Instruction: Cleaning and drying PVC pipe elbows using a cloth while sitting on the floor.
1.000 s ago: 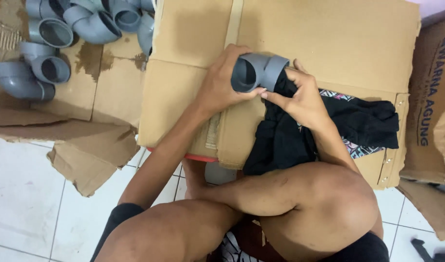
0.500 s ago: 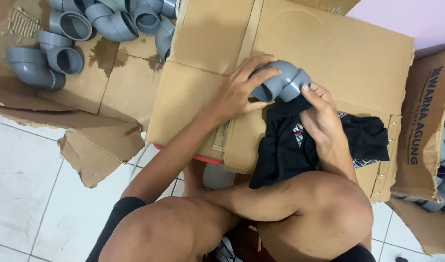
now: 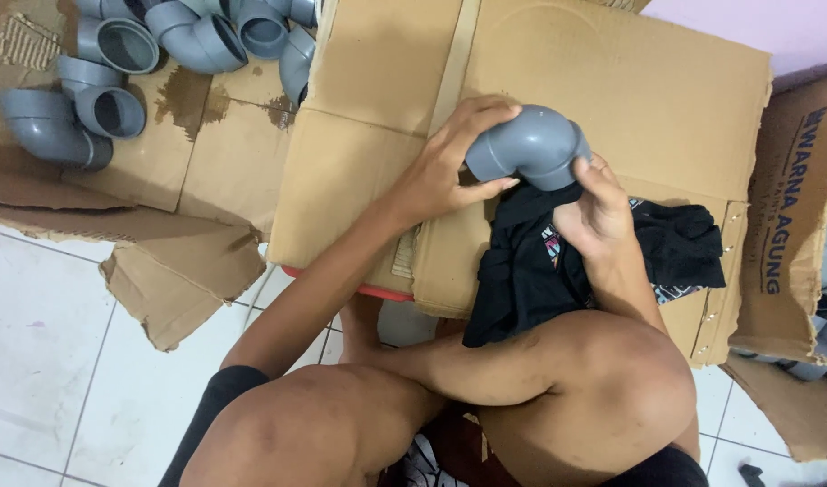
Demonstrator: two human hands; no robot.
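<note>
- Both arms are bare from the shoulder area down; no sleeves, watch or bracelets show.
- The left hand (image 3: 436,176) and the right hand (image 3: 596,216) are ungloved, with no rings visible on the fingers (image 3: 485,115).
- Both legs are bare at thigh and knee.
- Black shorts (image 3: 217,397): one dark hem shows at the left thigh, another at the right thigh.

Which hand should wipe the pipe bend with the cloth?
Probably the right hand: it rests on the black cloth and touches the pipe bend. The left hand is gripping the bend.
</note>
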